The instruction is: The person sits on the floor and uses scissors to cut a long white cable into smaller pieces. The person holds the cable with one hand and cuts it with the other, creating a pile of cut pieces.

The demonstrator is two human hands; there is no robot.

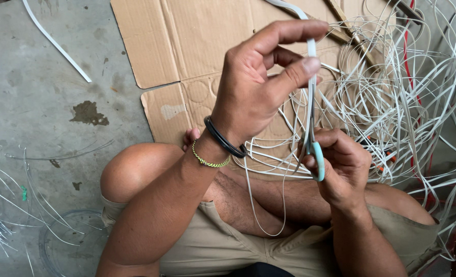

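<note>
The person sits cross-legged on a grey concrete floor (pixel 33 92), viewed from above.

Left hand (pixel 259 87): raised, thumb and forefinger pinched together on a flat pale-white plastic strip (pixel 311 51), holding it taut and near vertical. The wrist carries a black band and a thin yellow-green cord bracelet (pixel 210 161).

Right hand (pixel 343 166): lower, closed around a pair of scissors with light-blue handles (pixel 318 161). The blades point up along the strip, close against its edge; whether they are biting into the strip or only lying beside it cannot be told from this view.

Surroundings: a loose tangle of similar white strips (pixel 392 92) lies to the right, partly over a flattened brown cardboard sheet (pixel 187 46), with a few red strands (pixel 406 46) mixed in. One separate white strip (pixel 58 46) lies on the floor at upper left. Thin pale strands (pixel 2 205) lie at the lower left.

Risks, as judged:
- The left thumb (pixel 294 72) sits directly above the blade line. A slip upward along the strip could bring the points to the fingers.
- The strip is narrow and held at one end only; if tension slackens it may twist, and the cut would wander off line.
- The work is held above bare legs (pixel 135 172); dropped scissors would fall onto them.
- Loops from the tangle lie close to the right wrist and could snag it, jerking the tool.
</note>
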